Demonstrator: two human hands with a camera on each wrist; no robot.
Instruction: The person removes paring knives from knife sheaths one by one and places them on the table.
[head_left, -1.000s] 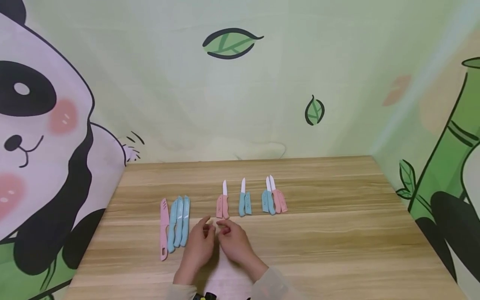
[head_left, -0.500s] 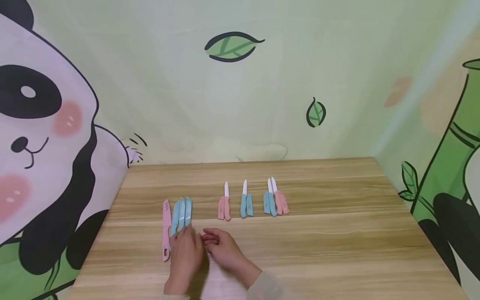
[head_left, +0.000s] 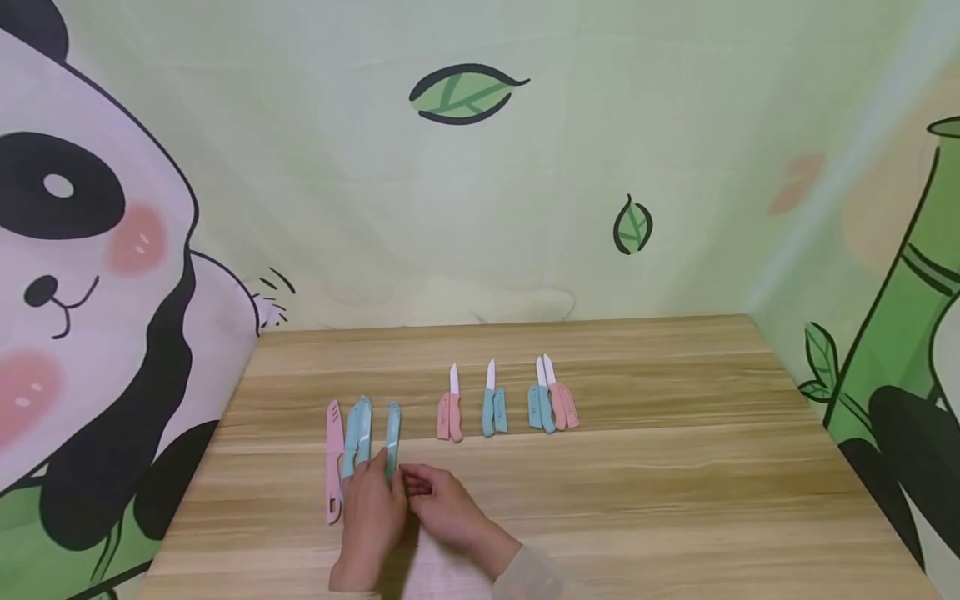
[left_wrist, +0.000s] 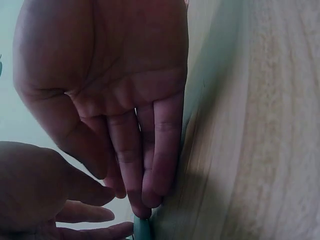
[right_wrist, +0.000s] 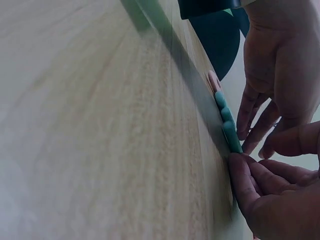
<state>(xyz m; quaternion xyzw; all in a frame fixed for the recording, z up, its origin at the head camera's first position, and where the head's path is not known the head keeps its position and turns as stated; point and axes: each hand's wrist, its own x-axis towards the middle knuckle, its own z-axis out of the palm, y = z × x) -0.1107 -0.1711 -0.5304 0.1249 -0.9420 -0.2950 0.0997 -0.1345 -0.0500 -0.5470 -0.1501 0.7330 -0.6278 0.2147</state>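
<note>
My left hand (head_left: 367, 508) lies over the lower part of a row of sheathed blue paring knives, hiding their handles in the head view. The rightmost blue knife (head_left: 393, 429) stands a little apart, with left fingertips right at it. In the left wrist view those fingers reach nearly straight down to the blue knife (left_wrist: 142, 229). Beside its handle is my right hand (head_left: 450, 508), fingers loosely bent. The right wrist view has the right fingertips at the end of the blue handle (right_wrist: 231, 136). Two more blue knives (head_left: 364, 425) and a larger pink knife (head_left: 333, 458) lie left.
Farther back on the wooden table (head_left: 675, 483) lie a pink knife (head_left: 454, 417) and a blue knife (head_left: 488, 412), both bare-bladed beside their sheaths. To their right, another blue knife (head_left: 545, 408) and pink knife (head_left: 557, 404) lie together with sheaths. A printed cloth (head_left: 525, 208) hangs behind.
Both hands have moved left, the left one onto the row of blue knives. The rightmost blue knife has slid right, opening a gap from the other two.
</note>
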